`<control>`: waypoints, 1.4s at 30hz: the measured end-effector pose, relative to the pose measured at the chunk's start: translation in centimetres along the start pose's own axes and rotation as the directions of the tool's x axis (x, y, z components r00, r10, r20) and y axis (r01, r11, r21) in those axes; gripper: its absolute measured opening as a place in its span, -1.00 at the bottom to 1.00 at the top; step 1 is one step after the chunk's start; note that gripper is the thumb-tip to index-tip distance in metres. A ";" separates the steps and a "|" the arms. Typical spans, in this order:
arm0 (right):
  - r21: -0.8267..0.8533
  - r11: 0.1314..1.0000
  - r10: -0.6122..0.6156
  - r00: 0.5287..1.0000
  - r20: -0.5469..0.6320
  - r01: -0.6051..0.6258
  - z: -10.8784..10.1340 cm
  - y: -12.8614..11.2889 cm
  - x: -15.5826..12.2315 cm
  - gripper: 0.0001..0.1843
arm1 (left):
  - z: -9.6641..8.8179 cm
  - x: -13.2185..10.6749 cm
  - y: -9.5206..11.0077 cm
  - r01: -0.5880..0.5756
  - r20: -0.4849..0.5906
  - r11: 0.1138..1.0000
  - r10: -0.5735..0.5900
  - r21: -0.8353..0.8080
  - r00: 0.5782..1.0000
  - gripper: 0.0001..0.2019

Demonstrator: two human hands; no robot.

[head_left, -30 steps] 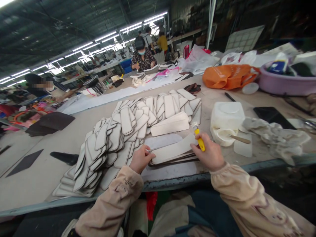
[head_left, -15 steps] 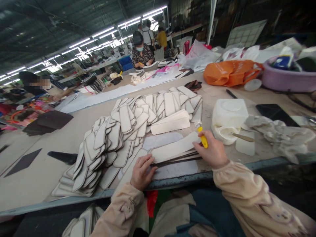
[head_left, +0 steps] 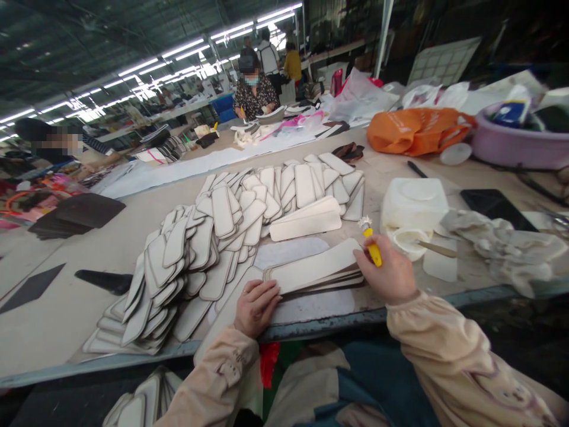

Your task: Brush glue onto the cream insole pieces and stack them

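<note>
In my right hand (head_left: 391,270) is a small yellow-handled brush (head_left: 374,252), its pale bristles up and away from me. The thumb and fingers of that hand are also at the right end of a long off-white panel (head_left: 317,267), which tops a small stack with dark edges. My left hand (head_left: 258,305) is at the stack's left end, fingers together and curled on the panel's corner; its thumb is partly hidden. Beyond the stack lie loose off-white panels (head_left: 306,219) and a big overlapping heap of rounded strips (head_left: 178,255).
Right of the brush stand a white plastic jug (head_left: 413,198) and a glue-smeared cup with a flat stick (head_left: 438,249). A crumpled cloth (head_left: 502,237), black phone (head_left: 498,207), orange bag (head_left: 413,130) and purple basin (head_left: 515,142) lie farther right. Co-workers sit across the table.
My right hand with the brush has shifted slightly right and down, and the bristles have moved away from the panel. The stack's right end looks more fanned. My left fingers have drawn closer together.
</note>
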State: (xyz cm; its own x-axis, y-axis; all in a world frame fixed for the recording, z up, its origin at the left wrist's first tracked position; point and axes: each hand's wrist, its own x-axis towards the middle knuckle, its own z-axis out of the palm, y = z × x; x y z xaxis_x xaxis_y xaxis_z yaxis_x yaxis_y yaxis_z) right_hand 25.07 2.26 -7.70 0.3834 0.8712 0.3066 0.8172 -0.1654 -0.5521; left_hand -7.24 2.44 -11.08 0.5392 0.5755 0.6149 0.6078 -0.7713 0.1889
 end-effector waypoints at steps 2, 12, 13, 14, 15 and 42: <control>-0.033 0.999 -0.008 1.000 -0.017 0.008 0.0 0.2 0.1 -0.75 | 0.0 0.0 0.0 -0.001 0.014 1.000 0.001 0.003 1.000 -0.73; -0.222 0.974 -0.020 0.998 0.064 0.034 -0.2 0.2 -0.1 -0.79 | 0.2 0.1 -0.3 -0.042 -0.009 0.999 0.042 -0.001 0.999 -0.69; -0.230 0.973 -0.022 0.997 0.068 0.037 -0.2 0.2 -0.2 -0.79 | 0.2 0.0 -0.4 -0.047 -0.009 0.999 0.047 -0.003 0.999 -0.68; -0.237 0.971 -0.025 0.997 0.069 0.041 -0.1 0.2 -0.2 -0.79 | 0.2 0.0 -0.5 -0.049 -0.007 0.999 0.049 -0.003 0.999 -0.68; -0.244 0.969 -0.028 0.997 0.067 0.044 -0.1 0.2 -0.3 -0.79 | 0.2 0.0 -0.5 -0.050 -0.005 0.999 0.050 -0.003 0.999 -0.68; -0.339 0.924 -0.181 0.983 0.021 0.177 0.1 0.2 -0.5 -0.85 | 0.3 -0.1 -0.6 -0.059 0.003 0.998 0.059 0.017 0.998 -0.66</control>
State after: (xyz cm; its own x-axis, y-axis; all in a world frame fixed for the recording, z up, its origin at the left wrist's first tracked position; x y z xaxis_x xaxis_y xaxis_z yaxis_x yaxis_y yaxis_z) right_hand 25.01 1.82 -8.07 0.2198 0.8965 0.3847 0.9689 -0.1549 -0.1928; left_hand -7.49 2.92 -11.49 0.5757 0.5303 0.6224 0.5848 -0.7991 0.1398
